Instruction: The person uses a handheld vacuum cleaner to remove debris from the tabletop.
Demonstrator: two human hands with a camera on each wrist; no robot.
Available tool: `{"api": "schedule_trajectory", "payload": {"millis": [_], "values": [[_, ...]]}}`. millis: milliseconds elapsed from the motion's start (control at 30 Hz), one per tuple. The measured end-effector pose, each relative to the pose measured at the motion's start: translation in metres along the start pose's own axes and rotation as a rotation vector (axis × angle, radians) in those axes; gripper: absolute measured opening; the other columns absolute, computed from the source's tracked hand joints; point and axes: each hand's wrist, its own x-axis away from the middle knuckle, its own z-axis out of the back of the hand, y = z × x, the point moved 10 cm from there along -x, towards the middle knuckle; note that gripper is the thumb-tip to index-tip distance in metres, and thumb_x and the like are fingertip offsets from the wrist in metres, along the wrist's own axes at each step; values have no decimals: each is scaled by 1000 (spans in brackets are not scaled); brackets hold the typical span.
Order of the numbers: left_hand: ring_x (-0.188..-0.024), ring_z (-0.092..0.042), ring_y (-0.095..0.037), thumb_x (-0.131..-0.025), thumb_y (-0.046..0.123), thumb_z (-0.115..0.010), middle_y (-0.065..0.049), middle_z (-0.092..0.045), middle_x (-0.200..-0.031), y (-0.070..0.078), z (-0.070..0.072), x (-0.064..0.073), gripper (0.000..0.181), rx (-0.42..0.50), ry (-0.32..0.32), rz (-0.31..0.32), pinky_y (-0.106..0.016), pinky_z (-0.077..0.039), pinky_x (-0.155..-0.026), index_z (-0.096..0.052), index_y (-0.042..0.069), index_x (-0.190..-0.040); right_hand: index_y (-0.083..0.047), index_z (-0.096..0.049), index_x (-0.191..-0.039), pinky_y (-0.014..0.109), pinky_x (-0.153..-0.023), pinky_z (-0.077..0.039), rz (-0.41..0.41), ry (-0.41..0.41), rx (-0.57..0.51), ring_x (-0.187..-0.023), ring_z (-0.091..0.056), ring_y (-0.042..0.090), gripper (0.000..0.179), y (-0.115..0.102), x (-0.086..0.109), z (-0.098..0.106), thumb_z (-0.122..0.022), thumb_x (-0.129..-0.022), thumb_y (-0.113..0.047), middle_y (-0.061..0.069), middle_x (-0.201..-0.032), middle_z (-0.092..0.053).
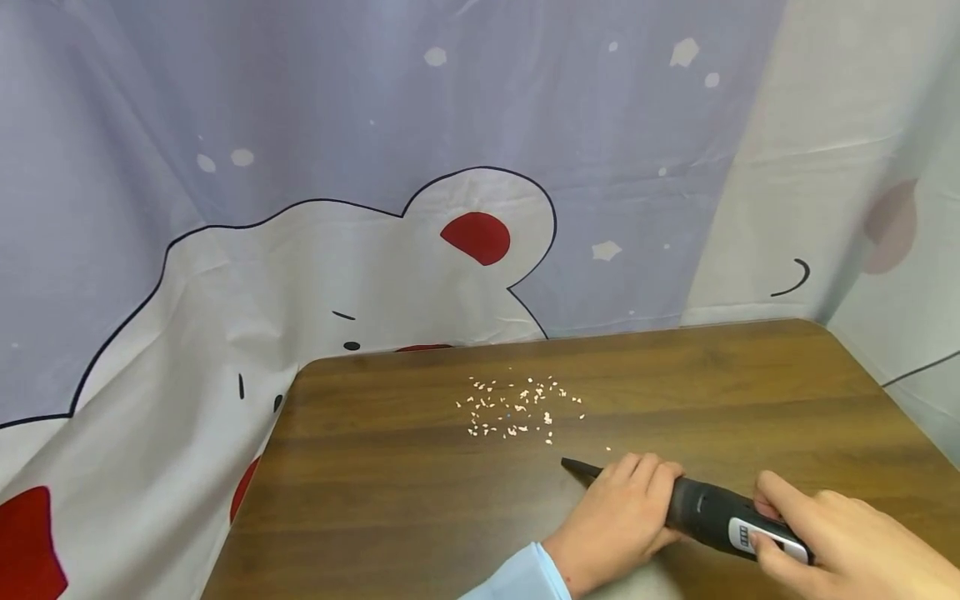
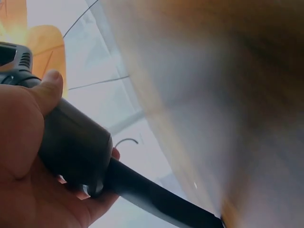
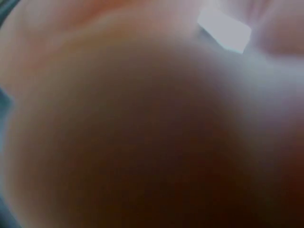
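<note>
A black handheld vacuum cleaner [image 1: 711, 510] with a long narrow nozzle [image 1: 581, 469] is held in both hands above the table. My left hand [image 1: 621, 518] wraps around its front end, just behind the nozzle; in the left wrist view the thumb and fingers curl about the dark body [image 2: 78, 137]. At the rear, my right hand [image 1: 847, 537] grips the vacuum beside its silver button panel [image 1: 742, 533]. The nozzle tip points toward many small pale scraps [image 1: 517, 407] scattered on the wood, a short way beyond it. Blurred skin fills most of the right wrist view.
The brown wooden table [image 1: 360, 492] has rounded far corners. A curtain [image 1: 337, 108] printed with a white cartoon bear and stars hangs along its back and sides. One lone scrap [image 1: 608, 449] lies apart, right of the nozzle tip.
</note>
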Motion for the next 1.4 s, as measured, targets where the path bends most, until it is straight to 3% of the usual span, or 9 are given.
{"api": "schedule_trajectory", "payload": {"millis": [200, 367, 600, 933, 1200, 1400], "values": [[-109, -50, -11, -91, 54, -57, 4, -53, -116, 12, -2, -12, 58, -1, 18, -17, -26, -44, -97, -46, 13, -131, -18, -41, -95, 12, -34, -29, 47, 52, 25, -44, -32, -12, 33, 3, 10, 9, -71, -83, -10, -26, -61, -37], [-110, -49, -10, -91, 55, -56, 5, -52, -115, 18, -6, -20, 58, 9, 16, -30, -24, -42, -99, -46, 15, -131, -19, -40, -94, 12, -33, -28, 19, 43, 41, -42, -29, -13, 34, 13, 16, 11, -71, -83, -10, -25, -58, -35], [-110, -49, -10, -91, 55, -57, 6, -51, -114, 22, -9, -29, 58, 12, 35, -46, -24, -41, -100, -45, 15, -132, -22, -40, -94, 14, -35, -27, 7, 96, 112, -42, -26, -12, 38, 17, 20, 18, -74, -80, -11, -26, -56, -33], [-112, -49, -11, -90, 50, -60, 4, -52, -116, 25, -10, -33, 58, 8, 75, -46, -25, -38, -104, -45, 13, -132, -26, -38, -91, 15, -35, -24, -91, 90, 198, -40, -22, -9, 37, 17, 20, 23, -73, -82, -17, -24, -53, -28], [-114, -48, -11, -88, 50, -63, 4, -51, -117, 24, -11, -34, 62, -6, 72, -44, -26, -36, -107, -44, 12, -133, -26, -38, -89, 17, -35, -25, -168, 68, 218, -39, -25, -6, 35, 21, 19, 22, -72, -82, -22, -22, -51, -30], [-116, -47, -11, -88, 52, -62, 4, -51, -120, 19, -12, -30, 64, -20, 59, -20, -26, -33, -109, -43, 12, -135, -25, -39, -88, 15, -36, -23, -113, 118, 199, -41, -22, -7, 38, 17, 15, 21, -75, -79, -19, -24, -52, -29]]}}
